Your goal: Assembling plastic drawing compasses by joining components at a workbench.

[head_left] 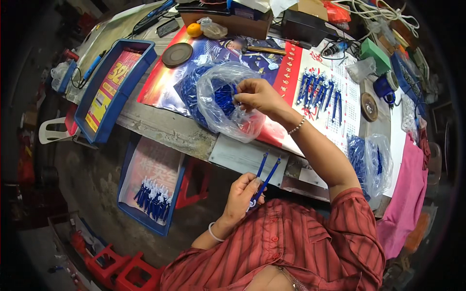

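Note:
My left hand (pixel 245 194), low in front of my shirt, is closed around two blue cords (pixel 267 178) that stick up with small dark tips; a pale piece shows below the fingers. My right hand (pixel 259 97) reaches over an open clear plastic bag (pixel 228 127) on the table. Its thumb and fingers are pinched at the bag's mouth, with a bit of blue at the fingertips; what they hold is mostly hidden. Many blue strips (pixel 222 99) fill the bag. Right of it, several blue cords with white beads (pixel 318 92) lie in a row on a calendar sheet.
A blue tray (pixel 90 116) stands at the table's left. A lower blue tray (pixel 167 220) holds several blue tassel-like pieces (pixel 154 198). A second bag of blue strips (pixel 376 160) lies at the right, near pink cloth (pixel 405 194). A round brown disc (pixel 177 55) and a hammer-like wooden handle (pixel 266 49) lie behind.

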`<state>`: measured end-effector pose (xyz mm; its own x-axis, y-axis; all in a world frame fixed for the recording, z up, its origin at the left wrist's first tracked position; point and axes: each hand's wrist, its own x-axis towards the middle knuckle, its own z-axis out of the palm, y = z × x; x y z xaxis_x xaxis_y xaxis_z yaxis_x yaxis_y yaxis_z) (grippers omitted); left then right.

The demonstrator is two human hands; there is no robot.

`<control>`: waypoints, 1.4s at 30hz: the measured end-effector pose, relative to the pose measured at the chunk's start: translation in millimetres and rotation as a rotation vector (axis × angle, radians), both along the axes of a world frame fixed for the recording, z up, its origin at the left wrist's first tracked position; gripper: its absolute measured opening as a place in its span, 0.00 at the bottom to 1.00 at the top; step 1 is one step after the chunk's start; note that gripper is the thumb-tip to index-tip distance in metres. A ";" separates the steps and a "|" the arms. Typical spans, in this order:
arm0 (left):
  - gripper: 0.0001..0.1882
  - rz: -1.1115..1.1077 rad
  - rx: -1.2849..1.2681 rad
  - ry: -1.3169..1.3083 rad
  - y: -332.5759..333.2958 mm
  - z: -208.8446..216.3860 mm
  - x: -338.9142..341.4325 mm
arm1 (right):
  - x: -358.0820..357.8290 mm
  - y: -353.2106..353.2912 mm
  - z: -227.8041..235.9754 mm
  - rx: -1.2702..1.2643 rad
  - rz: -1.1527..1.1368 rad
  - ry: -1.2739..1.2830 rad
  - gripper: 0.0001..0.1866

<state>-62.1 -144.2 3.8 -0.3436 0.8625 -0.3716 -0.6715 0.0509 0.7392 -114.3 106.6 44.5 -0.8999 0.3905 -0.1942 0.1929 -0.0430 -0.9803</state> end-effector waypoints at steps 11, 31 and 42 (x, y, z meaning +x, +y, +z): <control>0.08 -0.039 -0.028 0.065 6.0 9.1 16.3 | 6.6 12.6 -4.8 -0.083 -0.077 0.021 0.06; 0.11 -0.165 -0.081 0.474 46.4 18.6 43.1 | 213.1 -67.4 16.3 -0.115 -0.402 0.110 0.08; 0.13 -0.341 -0.090 0.504 58.8 20.5 76.3 | 254.3 -97.7 3.4 0.137 -0.594 0.035 0.07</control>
